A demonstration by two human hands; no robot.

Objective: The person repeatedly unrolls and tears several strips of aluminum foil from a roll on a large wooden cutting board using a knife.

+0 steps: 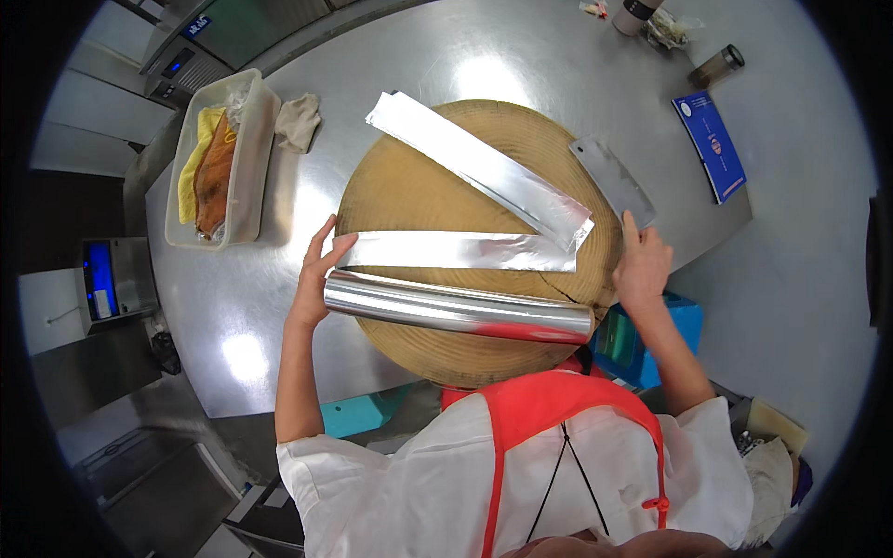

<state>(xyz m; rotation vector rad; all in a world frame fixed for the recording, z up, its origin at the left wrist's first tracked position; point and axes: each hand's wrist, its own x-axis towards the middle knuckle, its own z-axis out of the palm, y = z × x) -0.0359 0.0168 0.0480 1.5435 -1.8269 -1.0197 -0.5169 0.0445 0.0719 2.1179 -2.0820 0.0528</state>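
Note:
A round wooden chopping block (418, 188) stands on the steel table. Across its near part lies a roll of aluminium foil (453, 307), with a flat foil strip (460, 251) just beyond it. A stack of foil strips (481, 164) lies slanted over the block, its right end overlapping that strip. My left hand (317, 279) rests at the strip's left end, thumb on the foil, beside the roll's end. At the block's right edge, my right hand (643, 265) has a finger on the near end of a cleaver (612, 180); its handle is hidden, perhaps under my fingers.
On the steel table (293, 209), a plastic tub (258, 174) holding brown and yellow items stands left, beside a crumpled cloth (298, 123). A blue booklet (710, 146), a dark bottle (716, 66) and a cup (635, 15) are at the upper right. A blue container (680, 335) sits below the right edge.

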